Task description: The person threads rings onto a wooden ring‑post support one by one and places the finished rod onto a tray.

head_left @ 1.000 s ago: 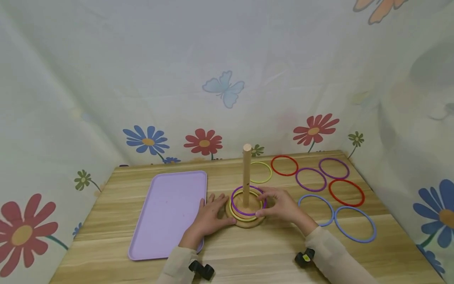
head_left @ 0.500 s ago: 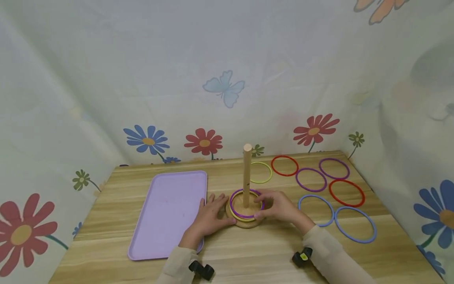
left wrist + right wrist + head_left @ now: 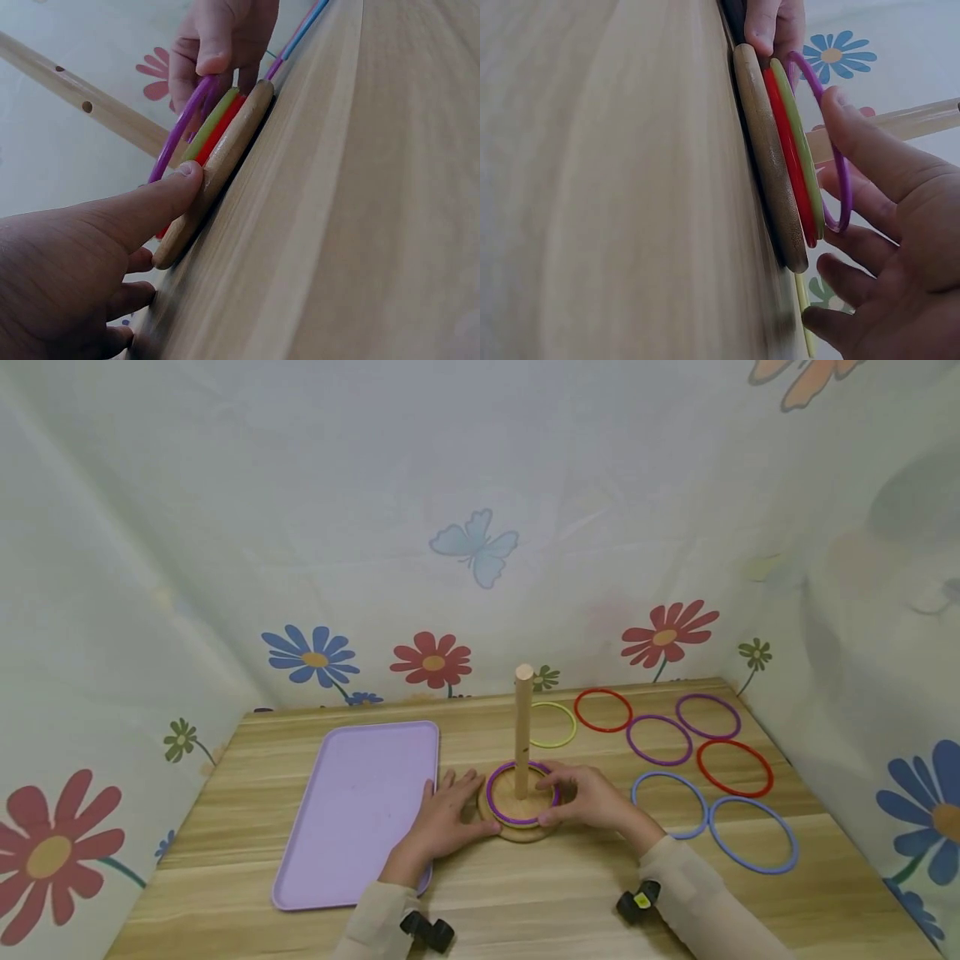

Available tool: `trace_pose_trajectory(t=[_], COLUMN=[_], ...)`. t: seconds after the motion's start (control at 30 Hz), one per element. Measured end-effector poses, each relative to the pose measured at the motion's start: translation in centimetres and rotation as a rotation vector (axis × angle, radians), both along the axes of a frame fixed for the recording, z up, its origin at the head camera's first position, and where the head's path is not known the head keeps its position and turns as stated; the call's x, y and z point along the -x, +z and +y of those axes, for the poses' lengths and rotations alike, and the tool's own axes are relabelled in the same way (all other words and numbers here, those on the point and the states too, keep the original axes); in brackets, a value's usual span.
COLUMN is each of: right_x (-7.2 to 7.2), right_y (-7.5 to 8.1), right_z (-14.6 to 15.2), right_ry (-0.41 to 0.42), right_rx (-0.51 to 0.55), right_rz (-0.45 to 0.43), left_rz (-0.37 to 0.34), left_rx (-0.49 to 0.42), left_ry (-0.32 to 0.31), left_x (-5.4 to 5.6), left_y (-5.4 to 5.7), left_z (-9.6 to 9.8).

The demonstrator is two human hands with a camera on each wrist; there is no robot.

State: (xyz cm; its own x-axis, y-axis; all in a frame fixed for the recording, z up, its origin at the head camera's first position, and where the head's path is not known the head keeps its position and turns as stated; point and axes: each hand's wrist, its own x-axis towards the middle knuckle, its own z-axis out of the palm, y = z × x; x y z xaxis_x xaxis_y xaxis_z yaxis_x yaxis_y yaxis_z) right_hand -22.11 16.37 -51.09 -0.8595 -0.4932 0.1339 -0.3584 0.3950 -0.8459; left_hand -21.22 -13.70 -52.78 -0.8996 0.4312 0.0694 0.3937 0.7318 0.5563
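In the head view a round wooden base (image 3: 525, 837) carries an upright wooden peg (image 3: 522, 727). Red (image 3: 789, 157) and yellow-green (image 3: 802, 139) rings lie stacked on the base around the peg, red underneath. Above them a purple ring (image 3: 844, 176), also round the peg, tilts slightly off the stack. My right hand (image 3: 588, 797) pinches its right side between thumb and fingers. From the left, my left hand (image 3: 438, 827) touches the base's edge, thumb (image 3: 180, 184) pressed at its rim and fingers spread; part of this hand overlaps the tray.
A lilac tray (image 3: 360, 810) lies to the left on the wooden table. Behind and right of the peg lie loose rings: a yellow one (image 3: 575, 724), two red, two purple and two blue. A flowered cloth (image 3: 480, 460) hangs behind the table.
The purple ring has come down the peg and shifted slightly left over the yellow-green one. My right hand moved with it, while the left hand stayed put.
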Motion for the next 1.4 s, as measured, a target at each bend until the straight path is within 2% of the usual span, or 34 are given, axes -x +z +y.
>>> trace_pose_trajectory(t=[0.37, 0.57, 0.73, 1.0, 1.13, 1.4], right_x=[0.0, 0.0, 0.0, 0.0, 0.2, 0.8], right_y=[-0.1, -0.1, -0.2, -0.3, -0.4, -0.9], right_z=[0.2, 0.4, 0.5, 0.5, 0.6, 1.3], right_ry=[0.043, 0.037, 0.021, -0.035, -0.097, -0.209], right_rx=[-0.038, -0.047, -0.015, 0.020, 0.031, 0.058], right_rz=[-0.009, 0.015, 0.033, 0.017, -0.013, -0.015], left_rz=[0.002, 0.009, 0.009, 0.007, 0.004, 0.007], left_rx=[0.006, 0.011, 0.008, 0.016, 0.010, 0.011], left_ry=[-0.001, -0.002, -0.004, -0.001, -0.001, -0.001], left_x=[0.0, 0.0, 0.0, 0.1, 0.0, 0.0], left_y=[0.0, 0.0, 0.0, 0.0, 0.1, 0.1], left_z=[0.2, 0.2, 0.2, 0.2, 0.1, 0.0])
